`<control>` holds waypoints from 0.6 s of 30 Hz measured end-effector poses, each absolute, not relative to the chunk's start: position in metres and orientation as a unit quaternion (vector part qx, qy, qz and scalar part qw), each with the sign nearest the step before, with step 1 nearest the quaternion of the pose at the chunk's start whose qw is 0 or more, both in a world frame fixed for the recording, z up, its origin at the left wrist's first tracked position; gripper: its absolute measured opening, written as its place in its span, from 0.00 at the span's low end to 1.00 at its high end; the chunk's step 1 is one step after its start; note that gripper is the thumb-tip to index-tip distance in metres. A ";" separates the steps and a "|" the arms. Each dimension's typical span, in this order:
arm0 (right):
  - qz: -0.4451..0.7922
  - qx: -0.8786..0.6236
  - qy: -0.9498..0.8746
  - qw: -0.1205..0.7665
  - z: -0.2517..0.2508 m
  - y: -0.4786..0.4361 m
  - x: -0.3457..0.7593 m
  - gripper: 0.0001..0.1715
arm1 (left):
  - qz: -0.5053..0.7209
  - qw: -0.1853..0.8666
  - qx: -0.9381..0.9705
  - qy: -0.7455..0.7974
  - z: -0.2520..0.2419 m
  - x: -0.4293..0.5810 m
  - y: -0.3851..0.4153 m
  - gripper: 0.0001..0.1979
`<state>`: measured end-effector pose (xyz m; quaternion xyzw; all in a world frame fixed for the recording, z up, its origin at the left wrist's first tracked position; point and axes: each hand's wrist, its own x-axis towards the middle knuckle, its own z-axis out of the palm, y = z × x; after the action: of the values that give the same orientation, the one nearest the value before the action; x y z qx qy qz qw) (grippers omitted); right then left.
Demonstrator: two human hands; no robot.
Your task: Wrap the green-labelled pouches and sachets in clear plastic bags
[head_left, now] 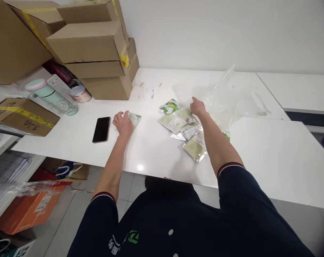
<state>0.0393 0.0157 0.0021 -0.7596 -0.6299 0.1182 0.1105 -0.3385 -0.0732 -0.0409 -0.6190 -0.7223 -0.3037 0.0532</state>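
Observation:
My left hand lies on the white table with its fingers spread over a small green-and-white sachet, just right of a black phone. My right hand reaches into a loose pile of several green sachets, its fingers curled at the far edge of the pile beside a clear plastic bag. What the right fingers grip, if anything, is hidden. One larger sachet lies nearest me under my right forearm.
Cardboard boxes are stacked at the table's back left. A mint-coloured bottle and a small tin lie beside them, with a taped box at the left edge. An orange box sits on the floor.

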 end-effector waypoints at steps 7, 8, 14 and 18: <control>-0.012 -0.613 -0.766 0.194 0.034 -0.027 0.009 0.35 | -0.439 0.034 -0.663 -0.606 -0.036 -0.318 -0.137 0.19; -0.004 -0.574 -0.798 0.185 0.033 -0.043 -0.005 0.37 | -0.441 0.039 -0.670 -0.596 -0.033 -0.314 -0.145 0.22; 0.186 -0.276 -0.931 0.149 -0.019 -0.147 -0.078 0.28 | -0.294 0.021 -0.783 -0.548 -0.029 -0.296 -0.182 0.27; 0.396 -0.281 -0.849 0.206 -0.023 -0.158 -0.068 0.14 | -0.183 -0.017 -0.854 -0.487 -0.046 -0.318 -0.203 0.19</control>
<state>-0.0676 -0.1580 -0.0227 -0.2812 -0.8495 0.3963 0.2056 -0.3178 -0.2027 -0.0456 -0.8537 -0.4875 -0.1827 -0.0166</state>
